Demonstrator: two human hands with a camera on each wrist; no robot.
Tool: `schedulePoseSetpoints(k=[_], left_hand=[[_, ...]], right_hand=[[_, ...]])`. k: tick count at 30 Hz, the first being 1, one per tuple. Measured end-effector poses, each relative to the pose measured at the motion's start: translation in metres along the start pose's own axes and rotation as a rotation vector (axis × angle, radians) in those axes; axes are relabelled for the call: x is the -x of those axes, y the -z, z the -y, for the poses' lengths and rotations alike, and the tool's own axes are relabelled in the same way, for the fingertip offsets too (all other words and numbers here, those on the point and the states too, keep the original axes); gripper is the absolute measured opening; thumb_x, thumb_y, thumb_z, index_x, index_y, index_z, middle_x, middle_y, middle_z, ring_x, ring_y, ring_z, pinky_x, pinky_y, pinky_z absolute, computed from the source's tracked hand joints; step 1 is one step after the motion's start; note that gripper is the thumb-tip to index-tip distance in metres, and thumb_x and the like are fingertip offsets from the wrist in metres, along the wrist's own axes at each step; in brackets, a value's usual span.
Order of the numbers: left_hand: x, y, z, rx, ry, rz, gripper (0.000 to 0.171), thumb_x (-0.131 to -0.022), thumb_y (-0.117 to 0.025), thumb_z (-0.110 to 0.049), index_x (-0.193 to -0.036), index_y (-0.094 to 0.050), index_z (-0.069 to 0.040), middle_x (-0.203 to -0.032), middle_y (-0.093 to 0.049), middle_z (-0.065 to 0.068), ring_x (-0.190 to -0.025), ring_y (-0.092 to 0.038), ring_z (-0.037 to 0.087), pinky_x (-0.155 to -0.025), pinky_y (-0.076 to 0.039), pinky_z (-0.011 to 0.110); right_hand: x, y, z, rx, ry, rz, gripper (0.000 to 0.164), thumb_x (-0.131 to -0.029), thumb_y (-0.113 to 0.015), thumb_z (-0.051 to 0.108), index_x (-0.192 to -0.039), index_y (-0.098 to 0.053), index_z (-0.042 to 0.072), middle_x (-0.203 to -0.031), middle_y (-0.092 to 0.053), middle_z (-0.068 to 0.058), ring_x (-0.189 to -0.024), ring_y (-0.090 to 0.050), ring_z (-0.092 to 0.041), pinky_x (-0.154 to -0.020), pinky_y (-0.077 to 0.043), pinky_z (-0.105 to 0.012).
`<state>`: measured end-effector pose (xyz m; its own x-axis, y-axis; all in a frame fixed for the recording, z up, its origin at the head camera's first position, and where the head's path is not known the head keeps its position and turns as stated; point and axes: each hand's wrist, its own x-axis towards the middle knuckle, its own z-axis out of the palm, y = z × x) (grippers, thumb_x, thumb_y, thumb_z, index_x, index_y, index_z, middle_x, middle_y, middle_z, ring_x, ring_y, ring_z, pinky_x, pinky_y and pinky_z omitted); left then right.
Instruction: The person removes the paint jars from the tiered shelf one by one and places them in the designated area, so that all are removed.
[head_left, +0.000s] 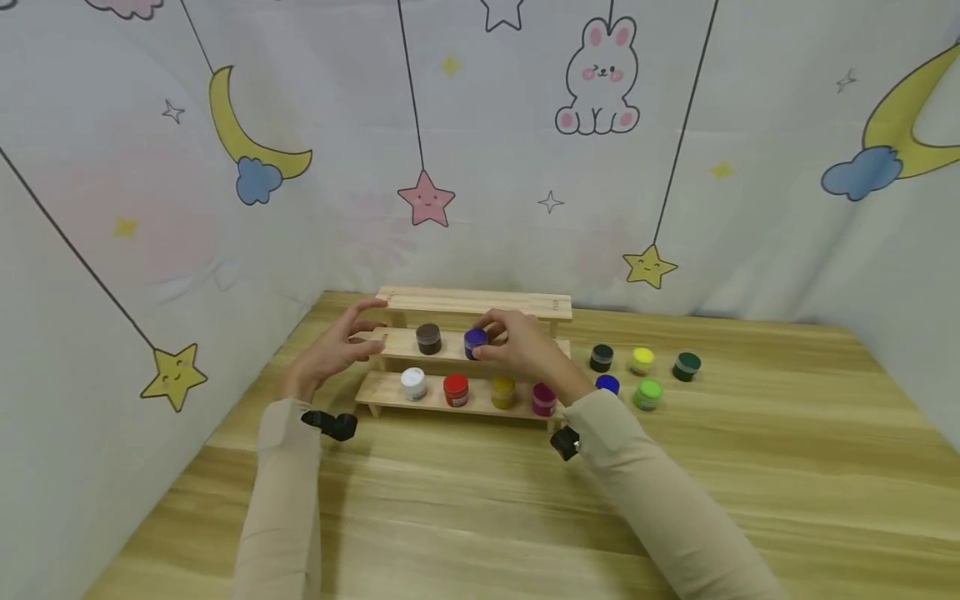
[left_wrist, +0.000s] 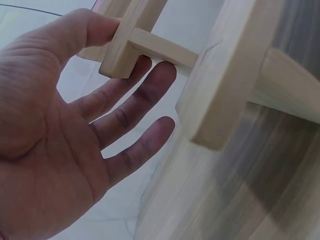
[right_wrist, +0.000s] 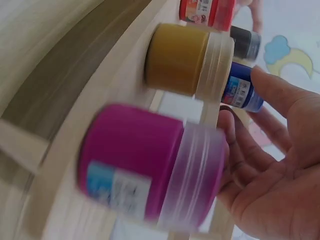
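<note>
A three-step wooden rack (head_left: 472, 302) stands on the table. My left hand (head_left: 341, 346) is at the left end of its middle step, and in the left wrist view the thumb (left_wrist: 102, 30) lies on one side of the board with fingers on the other. My right hand (head_left: 525, 342) pinches a violet-blue paint jar (head_left: 476, 343) at the middle step, right of a dark brown jar (head_left: 429, 339). On the lowest step stand white (head_left: 413, 383), red (head_left: 456, 389), yellow-ochre (head_left: 503, 392) and magenta jars (head_left: 544, 399). The right wrist view shows the blue jar (right_wrist: 237, 90) between thumb and fingers.
Right of the rack, more paint jars stand on the wooden table (head_left: 480, 508): black (head_left: 602, 358), yellow (head_left: 642, 361), dark green (head_left: 687, 367), light green (head_left: 648, 394) and a blue one (head_left: 607, 384) partly behind the right forearm. A patterned curtain (head_left: 510, 150) hangs behind.
</note>
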<state>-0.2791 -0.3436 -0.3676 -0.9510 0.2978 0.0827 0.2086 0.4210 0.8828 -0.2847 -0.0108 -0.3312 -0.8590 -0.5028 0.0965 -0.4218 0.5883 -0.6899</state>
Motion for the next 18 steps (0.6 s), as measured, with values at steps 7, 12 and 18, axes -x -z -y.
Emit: schedulePoseSetpoints(k=[7, 12, 18], left_hand=[[-0.002, -0.001, 0.000, -0.012, -0.007, -0.015, 0.067, -0.101, -0.061, -0.013, -0.157, -0.024, -0.020, -0.154, -0.031, 0.027, -0.130, -0.044, 0.048, -0.091, -0.043, 0.055], [-0.001, -0.002, -0.002, -0.005, 0.004, -0.017, 0.068, -0.101, -0.062, -0.013, -0.157, -0.024, -0.021, -0.154, -0.032, 0.027, -0.131, -0.043, 0.049, -0.093, -0.042, 0.057], [-0.001, -0.003, -0.001, -0.006, -0.005, -0.016, 0.070, -0.101, -0.062, -0.014, -0.158, -0.022, -0.021, -0.154, -0.031, 0.028, -0.130, -0.044, 0.049, -0.093, -0.043, 0.056]], right_hand=[[0.019, 0.015, -0.014, -0.032, -0.032, -0.028, 0.040, -0.092, -0.075, 0.025, -0.128, -0.064, 0.011, -0.119, -0.068, -0.011, -0.105, -0.065, -0.026, -0.087, -0.054, -0.040], [0.034, 0.027, -0.025, -0.058, -0.059, -0.030, 0.042, -0.092, -0.075, 0.025, -0.129, -0.062, 0.010, -0.120, -0.066, -0.012, -0.101, -0.065, -0.026, -0.082, -0.055, -0.038], [0.051, 0.042, -0.036, -0.035, -0.066, -0.066, 0.040, -0.092, -0.075, 0.026, -0.128, -0.063, 0.012, -0.118, -0.067, -0.010, -0.097, -0.065, -0.027, -0.081, -0.054, -0.039]])
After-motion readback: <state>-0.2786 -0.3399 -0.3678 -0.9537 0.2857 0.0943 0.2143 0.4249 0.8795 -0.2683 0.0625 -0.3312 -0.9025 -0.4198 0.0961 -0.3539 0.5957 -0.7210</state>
